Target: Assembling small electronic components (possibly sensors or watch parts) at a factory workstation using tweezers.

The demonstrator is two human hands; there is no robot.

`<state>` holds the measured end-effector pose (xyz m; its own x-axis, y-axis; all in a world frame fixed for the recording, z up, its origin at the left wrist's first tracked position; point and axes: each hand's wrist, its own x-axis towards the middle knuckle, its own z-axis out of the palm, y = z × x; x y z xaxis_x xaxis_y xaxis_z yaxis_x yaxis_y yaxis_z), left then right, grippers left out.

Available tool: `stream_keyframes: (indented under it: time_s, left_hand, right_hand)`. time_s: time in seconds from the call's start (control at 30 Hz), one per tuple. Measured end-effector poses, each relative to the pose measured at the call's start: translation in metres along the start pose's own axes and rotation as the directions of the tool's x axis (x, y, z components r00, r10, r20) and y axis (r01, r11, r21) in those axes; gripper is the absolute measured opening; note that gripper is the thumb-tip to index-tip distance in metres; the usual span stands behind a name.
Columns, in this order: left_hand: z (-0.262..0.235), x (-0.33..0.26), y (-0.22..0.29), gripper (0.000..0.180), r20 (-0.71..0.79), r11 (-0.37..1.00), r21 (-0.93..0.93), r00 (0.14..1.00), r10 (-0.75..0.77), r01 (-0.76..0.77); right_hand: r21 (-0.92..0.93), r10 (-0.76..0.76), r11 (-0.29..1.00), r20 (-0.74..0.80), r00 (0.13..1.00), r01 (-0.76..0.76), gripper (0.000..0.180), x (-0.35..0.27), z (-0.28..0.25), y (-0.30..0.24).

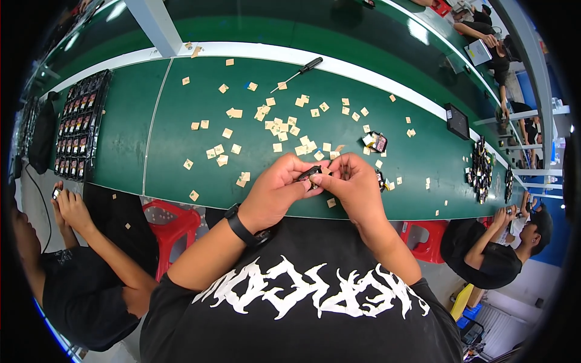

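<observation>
My left hand (pixel 273 186) grips black part (pixel 310 173) — my right hand (pixel 358 186) curled against it, can't tell if gripping. Tan squares (pixel 278 129) scattered on green table (pixel 124 136) — screwdriver (pixel 311 65) beyond.

Head-worn fisheye: looks down and forward, near, over green table (pixel 175 142).

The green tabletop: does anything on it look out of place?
Yes, the small beige squares lie strewn at random angles, some overlapping, unlike the neat rows of parts in the black tray at the left. A screwdriver also lies aslant toward the far side, loose among them. No damage is clearly visible.
</observation>
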<state>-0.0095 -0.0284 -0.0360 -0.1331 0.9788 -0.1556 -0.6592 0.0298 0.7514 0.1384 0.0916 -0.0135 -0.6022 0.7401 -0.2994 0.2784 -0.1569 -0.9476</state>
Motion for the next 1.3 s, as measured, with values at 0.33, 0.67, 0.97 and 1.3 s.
stream_keyframes:
  time_s: [0.33, 0.67, 0.97, 1.3]
  left_hand:
    - [0.017, -0.009, 0.005, 0.033, -0.032, 0.863, 0.489, 0.987, 0.16, -0.124]
    - [0.019, -0.024, 0.012, 0.022, 0.045, 0.626, 0.759, 0.972, 0.229, -0.183]
    - [0.022, -0.032, 0.021, 0.02, 0.135, 0.628, 0.749, 0.977, 0.166, -0.211]
    - [0.03, -0.052, 0.041, 0.046, 0.222, 0.802, 0.562, 0.971, 0.092, -0.204]
  right_hand:
    - [0.062, 0.152, 0.986, 0.058, 0.987, -0.156, 0.017, -0.02, 0.004, -0.028]
    - [0.069, 0.155, 0.983, 0.186, 0.97, -0.171, 0.013, -0.043, 0.0, -0.031]
    - [-0.055, 0.06, 0.997, 0.157, 0.986, -0.052, 0.015, -0.056, 0.0, -0.024]
    - [0.083, 0.065, 0.993, 0.169, 0.984, -0.08, 0.011, -0.076, -0.001, -0.052]
